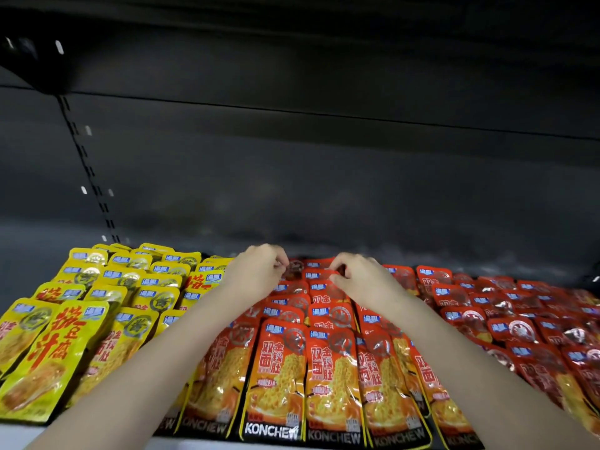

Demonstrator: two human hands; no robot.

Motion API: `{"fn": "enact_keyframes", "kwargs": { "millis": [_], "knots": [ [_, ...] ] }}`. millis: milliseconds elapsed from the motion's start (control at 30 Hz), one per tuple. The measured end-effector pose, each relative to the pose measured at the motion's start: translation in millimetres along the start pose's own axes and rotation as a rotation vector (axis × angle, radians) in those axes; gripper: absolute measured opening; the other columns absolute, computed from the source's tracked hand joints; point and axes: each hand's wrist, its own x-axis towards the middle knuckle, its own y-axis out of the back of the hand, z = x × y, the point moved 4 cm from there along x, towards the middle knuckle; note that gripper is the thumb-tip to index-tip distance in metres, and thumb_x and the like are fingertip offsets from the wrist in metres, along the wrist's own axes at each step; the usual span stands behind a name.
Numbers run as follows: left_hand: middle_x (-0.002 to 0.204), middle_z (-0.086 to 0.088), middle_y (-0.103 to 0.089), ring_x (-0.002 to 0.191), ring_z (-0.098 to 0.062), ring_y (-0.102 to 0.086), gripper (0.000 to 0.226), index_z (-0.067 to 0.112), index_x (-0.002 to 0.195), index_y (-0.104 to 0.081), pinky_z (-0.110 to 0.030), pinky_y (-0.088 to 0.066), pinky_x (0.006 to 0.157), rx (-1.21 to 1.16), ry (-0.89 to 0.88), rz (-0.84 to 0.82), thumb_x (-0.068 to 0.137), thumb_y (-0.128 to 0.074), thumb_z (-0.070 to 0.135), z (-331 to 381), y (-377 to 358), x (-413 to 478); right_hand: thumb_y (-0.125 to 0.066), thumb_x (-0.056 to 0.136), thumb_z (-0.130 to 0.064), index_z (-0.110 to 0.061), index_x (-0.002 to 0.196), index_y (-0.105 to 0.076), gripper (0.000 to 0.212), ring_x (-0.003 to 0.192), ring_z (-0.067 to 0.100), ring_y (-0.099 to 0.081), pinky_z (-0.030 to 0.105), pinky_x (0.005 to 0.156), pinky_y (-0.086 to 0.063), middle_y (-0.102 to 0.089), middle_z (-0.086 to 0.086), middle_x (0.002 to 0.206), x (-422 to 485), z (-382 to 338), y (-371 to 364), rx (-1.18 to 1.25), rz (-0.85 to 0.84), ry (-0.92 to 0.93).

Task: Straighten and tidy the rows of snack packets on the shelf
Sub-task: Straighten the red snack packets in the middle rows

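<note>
reaching to the back of the orange packets (279, 378) at the frame's centre, the left hand (259, 271) and right hand (360, 277) each pinch a rear packet top with curled fingers, and should tug gently to square it with its row on the shelf (454, 254).

The left hand (259, 271) and right hand (360, 277) are bare; both forearms (162, 362) uncovered to the frame's edge.

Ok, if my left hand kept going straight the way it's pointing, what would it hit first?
Likely the rearmost red packets the left hand pinches; behind them, only the shelf's dark back panel. Depth is unclear.
</note>
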Motion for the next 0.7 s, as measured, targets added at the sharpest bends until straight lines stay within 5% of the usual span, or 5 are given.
{"fn": "enact_keyframes", "kwargs": {
  "millis": [267, 567, 700],
  "knots": [
    [0.104, 0.004, -0.070, 0.103, -0.018, -0.062, 0.018, 0.025, 0.102, -0.068, -0.034, -0.051, 0.085, 0.058, -0.032, 0.047, 0.092, -0.053, 0.021, -27.7, 6.3, -18.6, -0.049, 0.096, -0.027, -0.022, 0.101, -0.063, 0.017, 0.092, 0.016, -0.063, 0.027, 0.073, -0.050, -0.060, -0.002, 0.105, -8.5, -28.5, 0.8, -0.025, 0.099, 0.071],
    [0.121, 0.000, -0.060, 0.124, -0.024, -0.040, 0.025, 0.026, 0.113, -0.065, -0.039, -0.037, 0.103, 0.146, -0.134, -0.051, 0.094, -0.049, 0.033, -32.8, -4.0, -16.6, -0.060, 0.092, -0.033, -0.016, 0.098, -0.064, 0.018, 0.078, 0.014, -0.060, 0.025, 0.059, -0.041, -0.064, -0.001, 0.090, -1.4, -53.0, -22.9, -0.039, 0.003, 0.007],
    [0.117, 0.000, -0.060, 0.118, -0.024, -0.042, 0.023, 0.027, 0.108, -0.067, -0.036, -0.035, 0.103, 0.149, -0.171, -0.024, 0.091, -0.054, 0.037, -35.9, -0.5, -14.4, -0.060, 0.091, -0.033, -0.012, 0.090, -0.068, 0.022, 0.075, 0.017, -0.064, 0.033, 0.067, -0.053, -0.068, 0.004, 0.085, 0.2, -55.9, -23.1, -0.028, 0.007, -0.036]
  ]
}}
